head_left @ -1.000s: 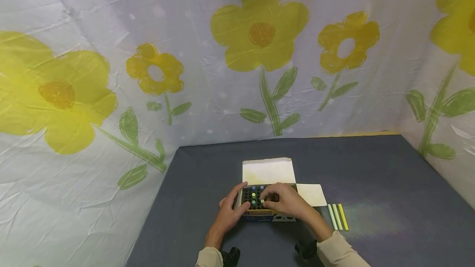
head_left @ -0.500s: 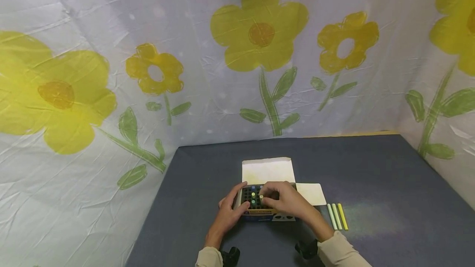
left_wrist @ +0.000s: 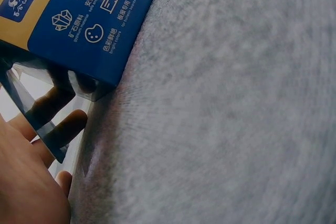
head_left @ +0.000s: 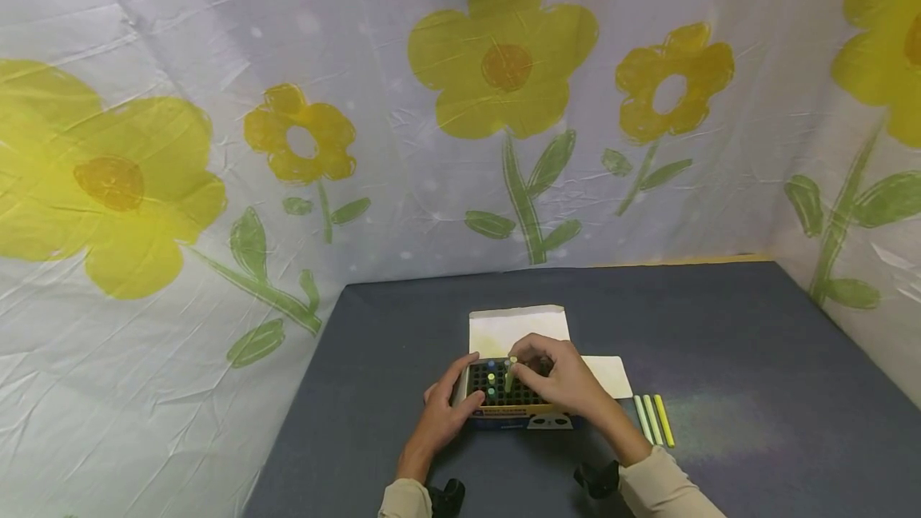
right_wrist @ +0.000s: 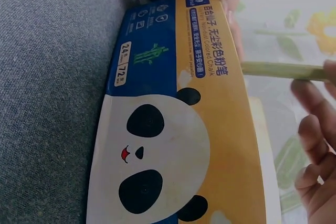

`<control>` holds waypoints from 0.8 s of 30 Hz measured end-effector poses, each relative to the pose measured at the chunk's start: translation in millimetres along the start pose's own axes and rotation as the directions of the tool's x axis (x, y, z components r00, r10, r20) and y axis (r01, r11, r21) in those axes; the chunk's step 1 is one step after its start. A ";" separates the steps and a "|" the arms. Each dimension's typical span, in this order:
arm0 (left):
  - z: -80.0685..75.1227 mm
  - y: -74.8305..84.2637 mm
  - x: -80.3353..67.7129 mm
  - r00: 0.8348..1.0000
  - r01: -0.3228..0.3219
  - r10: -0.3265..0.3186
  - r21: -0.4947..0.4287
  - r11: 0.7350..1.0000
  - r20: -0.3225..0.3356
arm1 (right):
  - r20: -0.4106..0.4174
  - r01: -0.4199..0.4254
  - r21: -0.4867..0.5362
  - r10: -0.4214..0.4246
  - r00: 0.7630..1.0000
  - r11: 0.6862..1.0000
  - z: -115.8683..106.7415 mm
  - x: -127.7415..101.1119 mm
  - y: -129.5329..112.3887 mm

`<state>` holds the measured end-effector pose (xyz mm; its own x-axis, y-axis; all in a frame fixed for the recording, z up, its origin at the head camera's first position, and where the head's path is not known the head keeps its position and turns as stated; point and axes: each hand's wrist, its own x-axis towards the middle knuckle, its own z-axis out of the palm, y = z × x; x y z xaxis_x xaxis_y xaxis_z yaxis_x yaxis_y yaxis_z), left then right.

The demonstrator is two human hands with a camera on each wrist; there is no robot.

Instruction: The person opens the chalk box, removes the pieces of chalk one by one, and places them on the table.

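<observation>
We are pinching a pale green chalk stick (head_left: 510,375) with our right hand (head_left: 557,381), its fingers curled round it, the stick standing partly out of the chalk box (head_left: 512,401) near the middle of the grey table (head_left: 719,326). Our left hand (head_left: 440,416) is gripping the box's left side, fingers curled against it. Three chalk sticks (head_left: 653,420) are lying side by side to the right, apart from the box.

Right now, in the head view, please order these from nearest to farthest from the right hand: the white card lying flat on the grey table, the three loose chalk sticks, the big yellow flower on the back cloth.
From the right hand:
1. White card, just to its right on the table.
2. Three loose chalk sticks, farther right, lying side by side.
3. Big yellow flower, high on the back cloth.
</observation>
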<state>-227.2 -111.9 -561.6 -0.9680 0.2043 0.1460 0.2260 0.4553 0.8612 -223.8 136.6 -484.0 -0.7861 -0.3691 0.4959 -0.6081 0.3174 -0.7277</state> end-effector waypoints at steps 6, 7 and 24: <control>0.9 -0.5 -0.4 1.000 0.011 -0.011 -0.001 1.000 0.002 | -0.069 -0.019 0.034 0.021 0.997 0.999 -4.3 -0.6 -0.4; 1.1 -0.6 -0.3 1.000 0.012 -0.012 -0.002 1.000 0.001 | -0.072 -0.023 0.045 0.026 0.997 0.999 -5.4 -0.9 -0.3; 1.0 -1.0 -1.1 1.000 0.027 -0.026 0.020 0.999 -0.008 | -0.139 -0.090 0.087 0.102 0.985 0.992 -31.4 -15.9 11.4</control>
<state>-226.2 -111.7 -563.1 -0.9745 0.1848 0.1273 0.2023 0.4777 0.8549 -221.7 173.5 -485.2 -0.8515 -0.2098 0.4805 -0.5228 0.2718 -0.8079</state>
